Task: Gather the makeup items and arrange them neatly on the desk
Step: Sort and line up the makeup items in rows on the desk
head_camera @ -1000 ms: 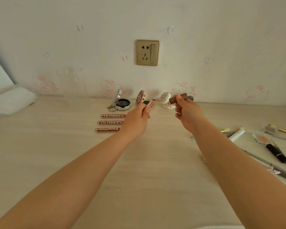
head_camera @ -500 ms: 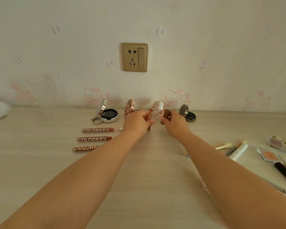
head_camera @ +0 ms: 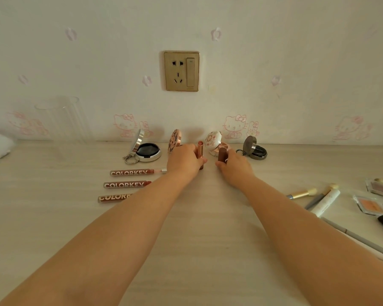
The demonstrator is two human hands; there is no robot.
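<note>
Both lipsticks have been lowered from mid-air and are now held upright on the desk (head_camera: 197, 250). A rose-gold lipstick (head_camera: 200, 151) is gripped by the left hand (head_camera: 185, 161), a brown lipstick (head_camera: 222, 153) by the right hand (head_camera: 234, 166), each tube rising just beyond its fingers. Whether the bases are fully seated cannot be told. Standing them before the compacts appears to be the step in hand; a gentle, straight release is called for next.

I see soft, warm, even light with no glare. My arms cast only faint shadows on the desk (head_camera: 53, 228). The wide lens bends the edges, and the far left side looks blurry.
</note>
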